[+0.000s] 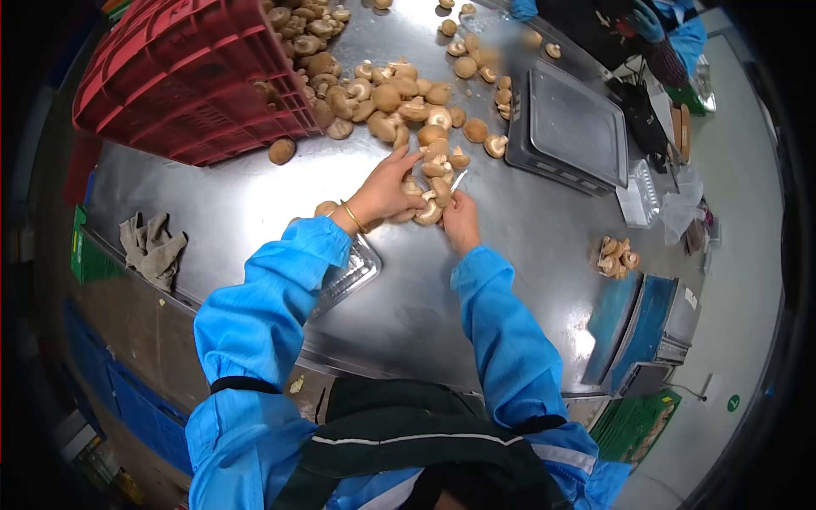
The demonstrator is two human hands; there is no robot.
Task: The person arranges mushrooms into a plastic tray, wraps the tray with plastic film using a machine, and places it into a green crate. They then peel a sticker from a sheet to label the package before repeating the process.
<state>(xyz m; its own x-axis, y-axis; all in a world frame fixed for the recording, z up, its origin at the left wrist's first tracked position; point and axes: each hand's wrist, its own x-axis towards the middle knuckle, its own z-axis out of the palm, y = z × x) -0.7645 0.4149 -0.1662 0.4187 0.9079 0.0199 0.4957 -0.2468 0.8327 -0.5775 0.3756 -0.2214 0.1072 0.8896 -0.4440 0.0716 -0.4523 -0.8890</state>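
My left hand point(387, 191), with a gold bangle at the wrist, reaches over the near end of the mushroom pile point(387, 98). Its thumb and fingers are apart, and the thumb touches a mushroom point(427, 210). Close to it on the right, my right hand point(461, 223) is closed, with a thin pale blade point(459, 180) sticking up past the fingers; it looks like a small knife, its handle hidden in the hand. Mushrooms lie between the two hands. A clear plastic tray point(361, 268) sits under my left forearm, partly covered by the sleeve, with a mushroom point(326, 208) beyond the wrist.
A tipped red crate point(195, 85) stands at the left back on the metal table point(408, 314). A grey weighing scale point(574, 123) is at the right. Mushrooms in a small tray point(616, 257) stand at the right edge. Gloves point(155, 251) lie left. Another person's gloved hand point(648, 21) shows far right.
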